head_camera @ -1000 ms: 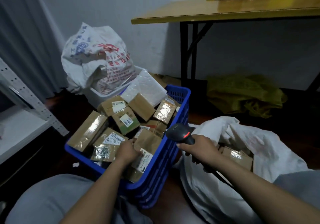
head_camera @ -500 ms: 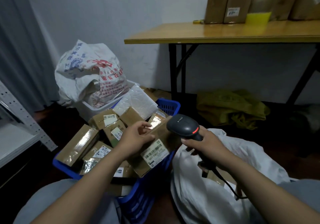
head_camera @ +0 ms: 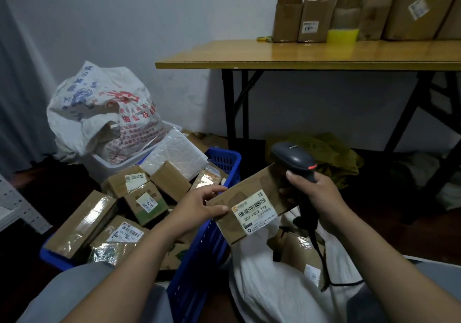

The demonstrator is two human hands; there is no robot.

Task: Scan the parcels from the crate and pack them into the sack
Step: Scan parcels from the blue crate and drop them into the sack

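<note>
Cardboard parcel (head_camera: 252, 205) in left hand (head_camera: 197, 209), scanner (head_camera: 295, 160) in right hand (head_camera: 316, 193)

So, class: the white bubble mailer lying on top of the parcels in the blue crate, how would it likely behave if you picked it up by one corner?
The white bubble mailer looks thin and padded, so it would probably sag rather than stay flat. It seems light for its size. Its glossy surface may slip in the fingers, and since it lies loosely atop the boxes in the blue crate, a push would likely slide it.

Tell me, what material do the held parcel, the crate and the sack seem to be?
The parcel looks like brown cardboard, matte, with a white paper label. The crate looks like hard blue plastic with a moulded lattice wall. The sack seems woven white plastic fabric, soft and creased, though its weave is not clear.
</note>
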